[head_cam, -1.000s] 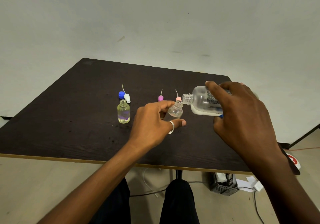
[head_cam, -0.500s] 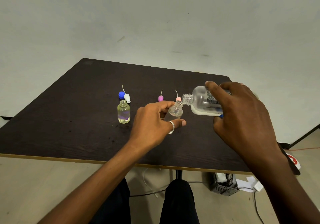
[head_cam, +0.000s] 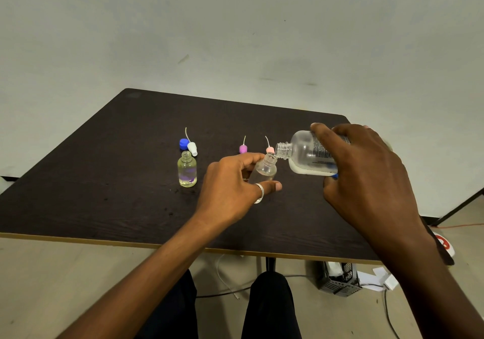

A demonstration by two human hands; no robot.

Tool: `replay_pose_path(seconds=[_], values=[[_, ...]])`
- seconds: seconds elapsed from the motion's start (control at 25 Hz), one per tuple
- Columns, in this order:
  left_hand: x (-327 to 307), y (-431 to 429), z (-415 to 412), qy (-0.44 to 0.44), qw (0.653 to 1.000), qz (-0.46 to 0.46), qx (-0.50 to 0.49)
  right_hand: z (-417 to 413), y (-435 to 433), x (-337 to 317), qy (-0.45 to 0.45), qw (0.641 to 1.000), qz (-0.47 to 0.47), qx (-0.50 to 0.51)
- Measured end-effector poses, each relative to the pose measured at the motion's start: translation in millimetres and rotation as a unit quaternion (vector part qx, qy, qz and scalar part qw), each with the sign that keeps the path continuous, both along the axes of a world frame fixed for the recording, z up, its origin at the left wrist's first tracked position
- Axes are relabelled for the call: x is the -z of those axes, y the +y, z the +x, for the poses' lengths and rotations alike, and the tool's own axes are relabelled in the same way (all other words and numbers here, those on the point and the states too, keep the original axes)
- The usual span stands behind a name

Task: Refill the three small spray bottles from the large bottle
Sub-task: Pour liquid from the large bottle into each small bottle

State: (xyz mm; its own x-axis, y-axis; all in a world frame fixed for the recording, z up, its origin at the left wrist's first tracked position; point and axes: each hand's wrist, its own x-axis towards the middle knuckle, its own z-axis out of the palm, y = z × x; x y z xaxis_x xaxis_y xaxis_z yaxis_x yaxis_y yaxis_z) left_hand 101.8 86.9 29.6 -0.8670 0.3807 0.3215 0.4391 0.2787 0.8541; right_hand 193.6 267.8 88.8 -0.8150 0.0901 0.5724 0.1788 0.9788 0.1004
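table (head_cam: 104, 171): dark wood grain, matt, pale edge band | big bottle (head_cam: 303, 153): clear, faintly frosted plastic, printed label | small bottle (head_cam: 265, 170), left bottle (head_cam: 187, 171): clear, smooth, glossy; glass or plastic unclear | ring (head_cam: 259, 193): polished metal | blue cap (head_cam: 183, 143), white top (head_cam: 192, 148), purple top (head_cam: 243, 149), pink top (head_cam: 270, 150): smooth plastic | wall (head_cam: 235, 37): matt, scuffed

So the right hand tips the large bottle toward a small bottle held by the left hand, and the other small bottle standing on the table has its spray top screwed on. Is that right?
Not quite: the head view shows the standing small bottle with its neck open; a white spray top lies on the table just behind it. The rest holds.
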Motion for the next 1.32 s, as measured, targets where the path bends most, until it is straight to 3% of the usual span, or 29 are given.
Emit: replay_pose_path(seconds=[1.32], values=[[-1.1,-0.2,0.2,-0.002,1.0,0.009,0.003,0.4,0.2,-0.4,-0.006,1.0,0.001,0.001]])
